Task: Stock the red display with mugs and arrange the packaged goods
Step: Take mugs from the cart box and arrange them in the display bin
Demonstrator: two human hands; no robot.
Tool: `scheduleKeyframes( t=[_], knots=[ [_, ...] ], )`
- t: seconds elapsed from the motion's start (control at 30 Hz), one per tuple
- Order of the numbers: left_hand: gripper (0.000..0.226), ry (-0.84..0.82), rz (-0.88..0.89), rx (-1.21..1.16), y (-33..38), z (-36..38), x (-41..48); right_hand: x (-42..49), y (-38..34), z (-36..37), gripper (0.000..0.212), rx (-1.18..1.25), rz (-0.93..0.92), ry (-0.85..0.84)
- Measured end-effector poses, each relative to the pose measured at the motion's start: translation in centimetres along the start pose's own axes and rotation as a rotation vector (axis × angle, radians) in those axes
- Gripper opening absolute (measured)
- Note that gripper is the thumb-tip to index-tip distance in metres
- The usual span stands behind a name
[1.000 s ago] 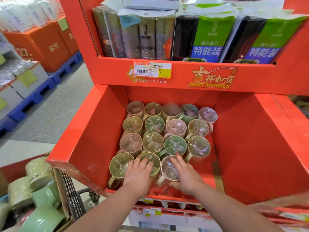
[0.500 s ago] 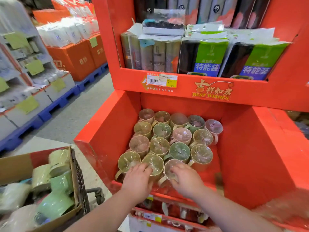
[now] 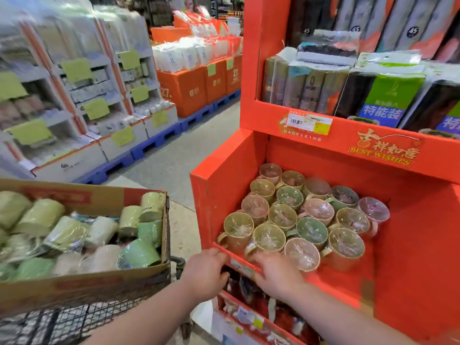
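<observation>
Many wrapped mugs (image 3: 293, 215) are packed upright in the red display (image 3: 224, 195), under packaged goods (image 3: 348, 88). Its front edge (image 3: 239, 259) is gripped by the left hand (image 3: 202, 272) and touched by the right hand (image 3: 277, 276), whose grip cannot be told. More mugs are piled in a box (image 3: 82, 282) by the gray floor (image 3: 174, 158).

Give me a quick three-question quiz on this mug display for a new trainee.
1. True or false: the mugs in the red display stand mouth up.
2. The spare mugs lie in a cardboard box. Seen from the person, on which side of the display does it sit? A left, B right, C behind.
3. Which hand is nearer that box?
Key: 1 true; 2 A; 3 the left hand.
</observation>
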State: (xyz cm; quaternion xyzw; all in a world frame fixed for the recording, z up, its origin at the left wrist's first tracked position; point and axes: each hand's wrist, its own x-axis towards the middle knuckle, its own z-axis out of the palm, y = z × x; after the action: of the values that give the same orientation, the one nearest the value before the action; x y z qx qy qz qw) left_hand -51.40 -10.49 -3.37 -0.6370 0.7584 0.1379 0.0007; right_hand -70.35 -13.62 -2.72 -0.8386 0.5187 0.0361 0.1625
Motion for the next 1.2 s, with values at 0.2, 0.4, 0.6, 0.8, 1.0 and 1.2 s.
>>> scheduleKeyframes(
  t=[0.2,0.4,0.6,0.8,1.0,1.2],
  knots=[
    [0.036,0.017,-0.053,-0.037,-4.1,-0.4,-3.5,0.7,-5.1,0.1,0.039,-0.037,-0.067,-0.069],
    [0.033,0.003,-0.148,-0.038,-11.1,-1.2,-8.8,2.8,-13.2,2.0,0.039,-0.031,-0.115,-0.102],
    [0.033,0.040,-0.258,-0.080,-19.0,-2.1,-14.8,5.0,-22.4,4.1,0.036,-0.047,-0.174,-0.138],
    [0.037,0.057,-0.345,-0.112,-26.3,-2.5,-20.0,6.9,-30.7,6.2,0.028,-0.005,-0.227,-0.135],
    [0.038,0.087,-0.414,-0.162,-30.7,-2.4,-23.4,7.5,-35.7,7.7,0.031,-0.020,-0.267,-0.164],
    [0.037,0.135,-0.436,-0.201,-32.1,-2.6,-23.8,9.2,-36.6,7.5,0.028,-0.045,-0.260,-0.177]
  ],
)
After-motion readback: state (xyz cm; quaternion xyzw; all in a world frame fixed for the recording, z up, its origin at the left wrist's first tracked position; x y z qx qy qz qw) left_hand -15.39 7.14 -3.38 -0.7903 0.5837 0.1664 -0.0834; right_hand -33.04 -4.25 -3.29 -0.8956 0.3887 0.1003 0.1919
